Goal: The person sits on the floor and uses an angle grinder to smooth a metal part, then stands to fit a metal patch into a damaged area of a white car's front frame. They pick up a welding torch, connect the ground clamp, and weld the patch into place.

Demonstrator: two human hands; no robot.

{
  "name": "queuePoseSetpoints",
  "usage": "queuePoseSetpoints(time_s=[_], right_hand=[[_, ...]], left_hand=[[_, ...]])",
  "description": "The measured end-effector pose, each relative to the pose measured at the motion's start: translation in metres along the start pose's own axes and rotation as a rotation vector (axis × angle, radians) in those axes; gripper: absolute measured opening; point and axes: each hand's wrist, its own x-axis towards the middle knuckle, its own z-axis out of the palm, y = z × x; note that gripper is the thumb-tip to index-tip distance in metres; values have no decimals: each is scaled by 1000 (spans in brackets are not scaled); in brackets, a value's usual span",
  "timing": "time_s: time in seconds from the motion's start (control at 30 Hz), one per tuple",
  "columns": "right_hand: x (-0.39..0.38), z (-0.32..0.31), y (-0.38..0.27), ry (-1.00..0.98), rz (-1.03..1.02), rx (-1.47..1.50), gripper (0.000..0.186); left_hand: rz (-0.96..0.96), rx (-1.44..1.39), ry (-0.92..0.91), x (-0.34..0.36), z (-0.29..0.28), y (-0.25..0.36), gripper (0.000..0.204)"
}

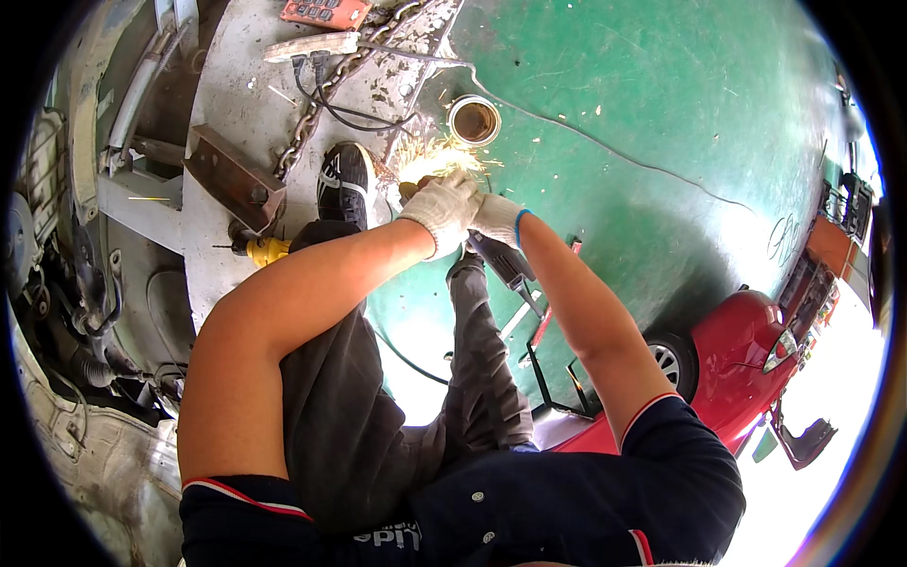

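Observation:
My left hand (442,213), in a knitted white glove, is closed round the front of a dark power tool, apparently a grinder (501,260). My right hand (498,222), gloved with a blue cuff, grips the tool just behind it. Bright sparks (430,156) spray beyond my fingers, hiding the contact point. A round tin (474,120) with brown contents stands past the sparks. My left shoe (345,180) is close beside my left hand, on the pale plate.
Chain (307,128), power strip (311,46), orange controller (324,13), steel channel (233,175) and yellow drill (265,251) lie on the pale plate (227,85). A vehicle frame (142,198) borders the left. A cable crosses the green floor (642,85); a red car (737,340) is at right.

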Motion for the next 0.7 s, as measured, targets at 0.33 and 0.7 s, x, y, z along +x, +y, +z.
queuePoseSetpoints(time_s=[0.33, 0.7], right_hand=[[1, -16, -13, -92, 74, 76, 34], [-2, -33, -34, -101, 233, 296, 29]], left_hand=[[-1, 24, 59, -1, 5, -5, 66], [6, 21, 42, -4, 2, -3, 64]])
